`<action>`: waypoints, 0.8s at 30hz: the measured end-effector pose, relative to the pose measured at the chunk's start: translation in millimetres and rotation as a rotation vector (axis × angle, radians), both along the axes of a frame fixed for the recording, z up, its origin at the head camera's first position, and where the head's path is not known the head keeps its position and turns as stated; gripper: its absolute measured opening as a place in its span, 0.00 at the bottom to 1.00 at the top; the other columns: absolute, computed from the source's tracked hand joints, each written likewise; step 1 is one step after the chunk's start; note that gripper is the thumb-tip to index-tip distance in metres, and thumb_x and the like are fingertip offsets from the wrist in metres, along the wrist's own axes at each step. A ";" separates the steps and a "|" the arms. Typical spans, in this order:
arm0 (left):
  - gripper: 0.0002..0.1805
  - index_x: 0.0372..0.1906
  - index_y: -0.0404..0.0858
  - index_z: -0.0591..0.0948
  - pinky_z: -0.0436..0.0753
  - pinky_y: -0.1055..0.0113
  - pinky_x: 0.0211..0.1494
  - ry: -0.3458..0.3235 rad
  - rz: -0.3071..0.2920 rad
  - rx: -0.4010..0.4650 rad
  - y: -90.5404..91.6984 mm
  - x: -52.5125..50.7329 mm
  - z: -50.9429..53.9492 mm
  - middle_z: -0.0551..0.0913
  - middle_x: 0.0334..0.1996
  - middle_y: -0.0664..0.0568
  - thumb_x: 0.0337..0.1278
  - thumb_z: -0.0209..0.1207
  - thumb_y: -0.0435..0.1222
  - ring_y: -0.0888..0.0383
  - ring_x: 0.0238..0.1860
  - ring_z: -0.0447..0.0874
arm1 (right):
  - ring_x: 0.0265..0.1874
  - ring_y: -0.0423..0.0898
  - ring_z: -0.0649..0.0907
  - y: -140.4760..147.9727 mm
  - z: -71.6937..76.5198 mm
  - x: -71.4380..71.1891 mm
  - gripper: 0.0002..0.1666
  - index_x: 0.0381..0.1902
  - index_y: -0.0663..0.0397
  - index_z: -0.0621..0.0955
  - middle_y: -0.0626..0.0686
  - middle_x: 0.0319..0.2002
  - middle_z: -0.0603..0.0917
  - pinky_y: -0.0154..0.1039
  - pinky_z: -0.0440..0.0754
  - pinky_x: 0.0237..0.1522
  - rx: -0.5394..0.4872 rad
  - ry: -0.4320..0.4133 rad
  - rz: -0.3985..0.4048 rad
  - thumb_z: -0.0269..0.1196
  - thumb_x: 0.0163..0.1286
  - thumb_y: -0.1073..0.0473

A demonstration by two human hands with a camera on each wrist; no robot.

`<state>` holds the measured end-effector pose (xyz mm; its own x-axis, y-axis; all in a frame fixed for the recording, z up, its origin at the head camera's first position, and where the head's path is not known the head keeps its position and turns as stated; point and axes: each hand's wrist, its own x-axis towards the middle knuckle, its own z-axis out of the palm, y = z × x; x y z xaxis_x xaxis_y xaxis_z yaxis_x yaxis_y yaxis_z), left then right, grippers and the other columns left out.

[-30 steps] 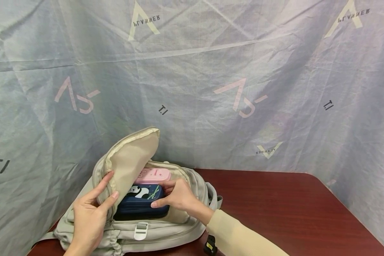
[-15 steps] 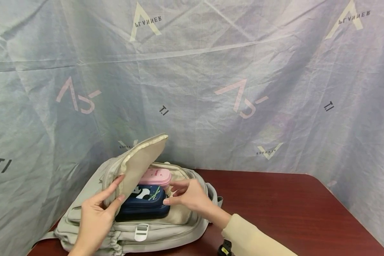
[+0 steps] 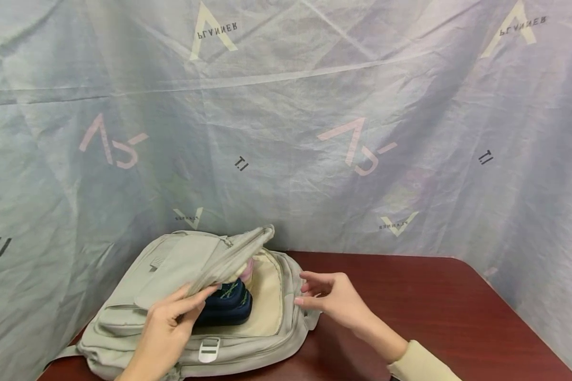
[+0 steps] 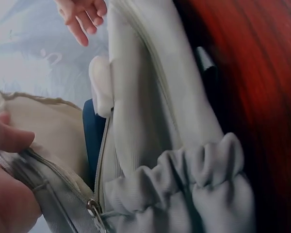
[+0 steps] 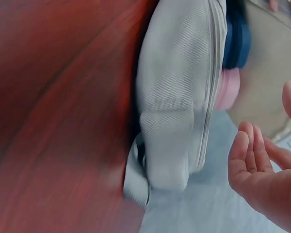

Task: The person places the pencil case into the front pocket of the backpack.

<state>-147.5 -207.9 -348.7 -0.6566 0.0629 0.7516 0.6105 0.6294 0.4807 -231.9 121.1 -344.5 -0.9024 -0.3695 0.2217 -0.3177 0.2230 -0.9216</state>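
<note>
A pale grey backpack (image 3: 248, 350) lies on the table, its zipped front flap (image 3: 181, 270) partly raised. My left hand (image 3: 167, 328) holds the flap's edge between thumb and fingers, as the left wrist view also shows. Under the flap sits a dark blue case (image 3: 229, 309) with green print; its left part is hidden. Behind it, only the end of a pink case (image 3: 248, 271) shows; the right wrist view has both the blue case (image 5: 236, 43) and the pink case (image 5: 228, 90). Right of the bag, my right hand (image 3: 338, 299) is in the air, fingers loosely bent, holding nothing.
The dark red wooden table (image 3: 410, 312) extends to the right of the bag. A grey printed cloth (image 3: 286, 132) hangs behind and along both sides. A white buckle (image 3: 209, 350) sits on the bag's near side, and a strap (image 5: 137, 177) hangs at its right end.
My left hand has brought the flap down and rightward over the cases, hiding most of the pink one and the panda picture. My right hand has left the blue case and moved right.
</note>
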 end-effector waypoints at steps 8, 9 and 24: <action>0.29 0.59 0.47 0.90 0.57 0.73 0.78 0.066 -0.215 -0.110 13.4 4.2 -3.3 0.81 0.67 0.46 0.54 0.72 0.21 0.55 0.67 0.80 | 0.44 0.50 0.87 43.4 -11.0 14.0 0.36 0.66 0.65 0.81 0.56 0.44 0.89 0.35 0.85 0.48 0.013 -0.028 -0.057 0.78 0.63 0.57; 0.29 0.59 0.46 0.90 0.57 0.73 0.79 0.079 -0.224 -0.118 15.8 4.4 -3.7 0.82 0.67 0.46 0.54 0.72 0.21 0.55 0.67 0.80 | 0.44 0.51 0.88 48.4 -12.1 15.7 0.36 0.66 0.65 0.81 0.56 0.44 0.89 0.35 0.85 0.48 0.014 -0.034 -0.064 0.78 0.64 0.57; 0.28 0.63 0.50 0.88 0.76 0.37 0.67 0.177 -0.085 -0.469 37.0 -1.4 -23.4 0.84 0.65 0.52 0.56 0.72 0.31 0.45 0.65 0.82 | 0.45 0.49 0.88 96.2 -20.7 38.6 0.34 0.69 0.65 0.79 0.56 0.46 0.88 0.36 0.86 0.47 0.031 -0.048 -0.111 0.74 0.69 0.58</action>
